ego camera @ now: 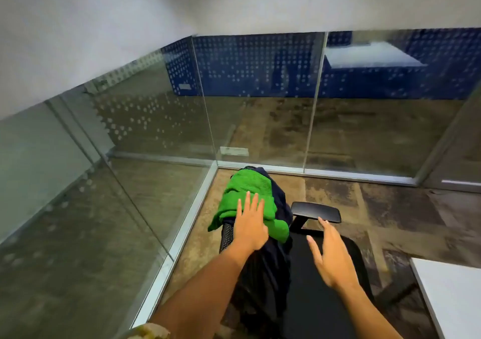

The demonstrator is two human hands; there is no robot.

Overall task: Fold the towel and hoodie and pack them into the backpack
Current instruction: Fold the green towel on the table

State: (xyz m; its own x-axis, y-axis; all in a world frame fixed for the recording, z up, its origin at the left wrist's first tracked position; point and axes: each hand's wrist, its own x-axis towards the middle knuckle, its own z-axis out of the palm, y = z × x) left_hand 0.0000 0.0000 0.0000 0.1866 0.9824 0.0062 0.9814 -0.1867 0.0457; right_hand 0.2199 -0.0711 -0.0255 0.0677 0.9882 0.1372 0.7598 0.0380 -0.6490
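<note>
Head view: an office chair [320, 273] stands in a glass-walled corner, with a green towel [244, 195] and a dark navy garment, likely the hoodie [268, 268], draped over its left side.
Towel position: bunched on top of the hoodie over the chair's left armrest, its far end toward the glass corner, its near end hanging just above the seat's left edge.
Hoodie position: under the towel, trailing down the left edge of the seat toward the viewer.
Backpack: not visible.
Left hand [251, 225]: open, fingers spread flat, palm resting on the near part of the towel; not gripping.
Right hand [329, 256]: open, fingers extended, hovering above the seat beside the right armrest [316, 211]; holding nothing.
Towel handling: judged soft, light, limp terry; it will sag and slide off the hoodie if pulled by one point. Best pinched at two corners or along one edge.
Hoodie handling: judged heavier, floppy, smoother; lift at the shoulders or hem with both hands.
Long axis: the pile runs from the glass corner toward the viewer, along the chair's left edge.
Towel folds: crumpled, edges hidden, corners cannot be told.
White surface [453, 294]: at the lower right, apart from the chair.
</note>
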